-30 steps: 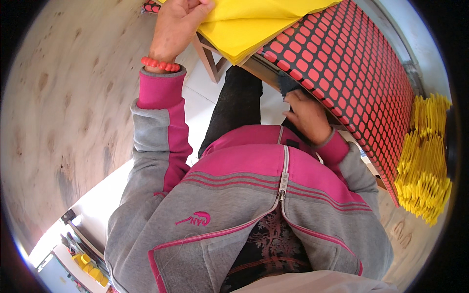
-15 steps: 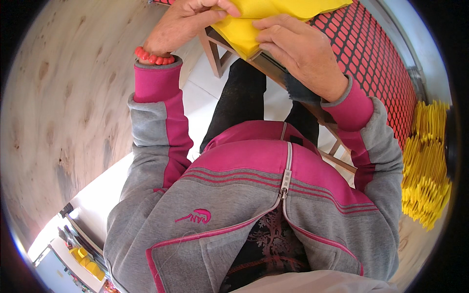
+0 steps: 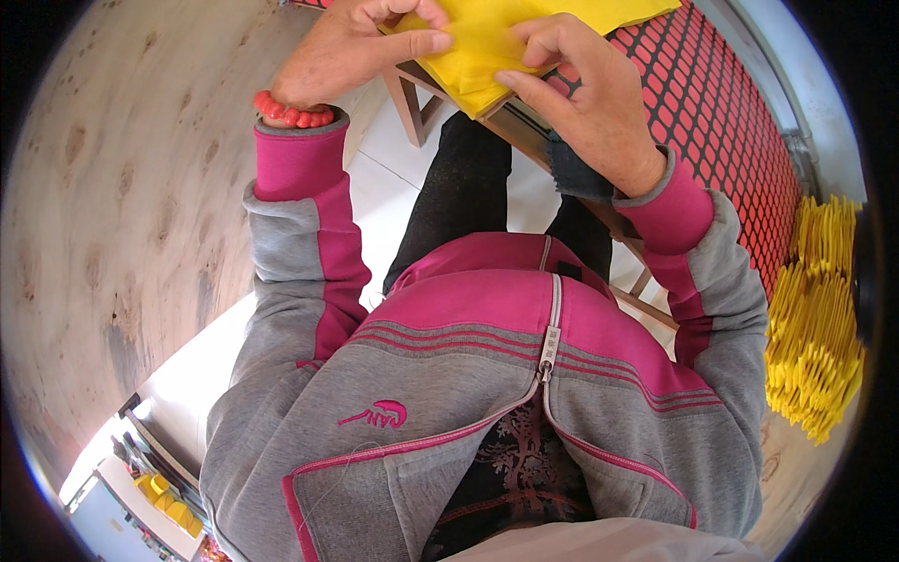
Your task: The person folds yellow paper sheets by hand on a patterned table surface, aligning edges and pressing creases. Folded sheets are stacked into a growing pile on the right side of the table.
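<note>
Right hand [image 3: 599,112]: one second ago, below the table edge [image 3: 524,136] beside the dark cloth [image 3: 573,171]; half a second ago, raised to the yellow sheets [image 3: 468,61], fingers extended over them. Now the fingers are bent and the thumb stands apart from the forefinger. Left hand [image 3: 342,56]: thumb now points across the sheets. Sheets: near corner, formerly smooth, appears creased; fingertip blur leaves the right grip uncertain.
</note>
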`<state>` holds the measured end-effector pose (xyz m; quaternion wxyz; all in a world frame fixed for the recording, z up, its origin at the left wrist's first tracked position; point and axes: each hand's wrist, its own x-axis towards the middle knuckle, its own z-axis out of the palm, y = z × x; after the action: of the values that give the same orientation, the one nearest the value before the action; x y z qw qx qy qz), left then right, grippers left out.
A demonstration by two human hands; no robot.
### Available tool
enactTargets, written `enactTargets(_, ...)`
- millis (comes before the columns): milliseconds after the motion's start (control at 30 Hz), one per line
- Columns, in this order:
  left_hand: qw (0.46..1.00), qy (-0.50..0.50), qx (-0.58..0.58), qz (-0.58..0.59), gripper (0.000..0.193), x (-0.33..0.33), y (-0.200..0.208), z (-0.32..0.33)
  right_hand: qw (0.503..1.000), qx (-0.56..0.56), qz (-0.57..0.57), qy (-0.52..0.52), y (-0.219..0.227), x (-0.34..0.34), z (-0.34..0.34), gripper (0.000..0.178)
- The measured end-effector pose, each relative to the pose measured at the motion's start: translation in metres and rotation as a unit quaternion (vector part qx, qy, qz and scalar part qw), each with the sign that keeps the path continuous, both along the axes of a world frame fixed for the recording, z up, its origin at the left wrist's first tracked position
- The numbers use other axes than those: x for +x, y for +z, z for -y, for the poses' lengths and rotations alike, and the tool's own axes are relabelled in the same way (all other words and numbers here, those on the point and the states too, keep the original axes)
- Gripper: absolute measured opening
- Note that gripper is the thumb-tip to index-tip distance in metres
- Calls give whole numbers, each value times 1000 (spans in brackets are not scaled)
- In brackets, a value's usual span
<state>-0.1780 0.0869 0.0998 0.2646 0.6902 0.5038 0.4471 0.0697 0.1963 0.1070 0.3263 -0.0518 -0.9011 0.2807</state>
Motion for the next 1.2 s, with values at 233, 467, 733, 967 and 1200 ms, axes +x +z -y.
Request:
enactTargets(233, 999, 19, -8, 41, 13, 7, 0, 1, 995, 101, 3, -9, 5, 2, 3, 16)
enactTargets(467, 999, 18, -15, 43, 11, 6, -1, 2, 994, 111, 12, 4, 2, 1, 0, 15)
enactTargets(733, 998, 20, -19, 54, 10, 5, -1, 3, 999, 39, 15, 7, -1, 1, 0, 13)
enactTargets(967, 999, 21, -6, 49, 11, 7, 0, 2, 999, 47, -8, -4, 11, -1, 7, 15)
enactTargets(1200, 996, 16, 1, 83, 14, 7, -5, -1, 977, 204, -38, 48, 6, 39, 56, 16)
